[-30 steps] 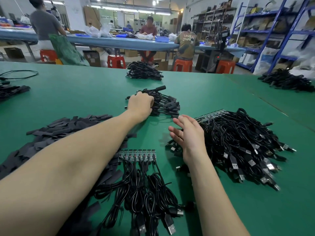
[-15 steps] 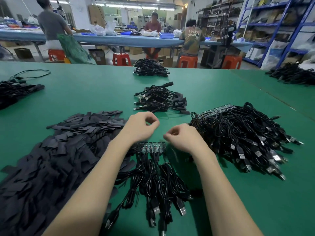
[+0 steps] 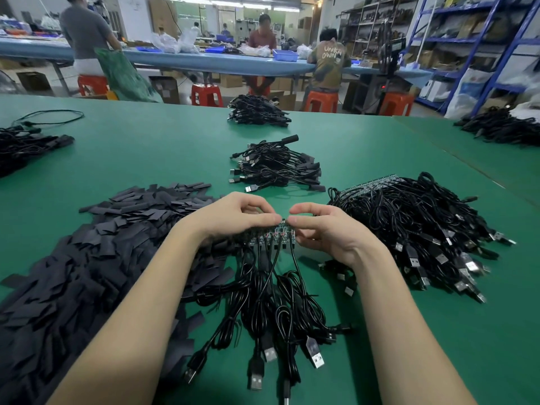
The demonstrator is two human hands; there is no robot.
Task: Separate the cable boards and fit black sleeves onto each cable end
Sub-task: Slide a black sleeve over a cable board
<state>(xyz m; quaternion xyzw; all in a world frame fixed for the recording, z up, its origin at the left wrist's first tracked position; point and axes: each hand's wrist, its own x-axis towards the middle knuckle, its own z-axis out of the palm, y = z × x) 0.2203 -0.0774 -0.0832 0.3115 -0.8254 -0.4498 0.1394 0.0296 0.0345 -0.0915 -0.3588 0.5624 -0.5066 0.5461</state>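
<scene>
A strip of small joined cable boards [image 3: 270,235] is lifted a little off the green table, its black USB cables [image 3: 271,305] trailing toward me. My left hand [image 3: 233,219] pinches the strip's left part and my right hand [image 3: 327,229] pinches its right end, fingertips almost meeting above it. A wide heap of flat black sleeves [image 3: 96,258] lies to the left. On the right sits a large pile of cables on uncut board strips [image 3: 409,226]. Beyond my hands lies a smaller pile of sleeved cables [image 3: 277,166].
More black cable bundles lie at the table's far middle [image 3: 257,111], the left edge [image 3: 26,144] and on the neighbouring table at the right [image 3: 499,127]. Behind are people at a blue bench [image 3: 204,61], orange stools and blue shelving.
My left hand came back from the far sleeved pile. Both hands closed on the board strip in front of me and raised it off the table.
</scene>
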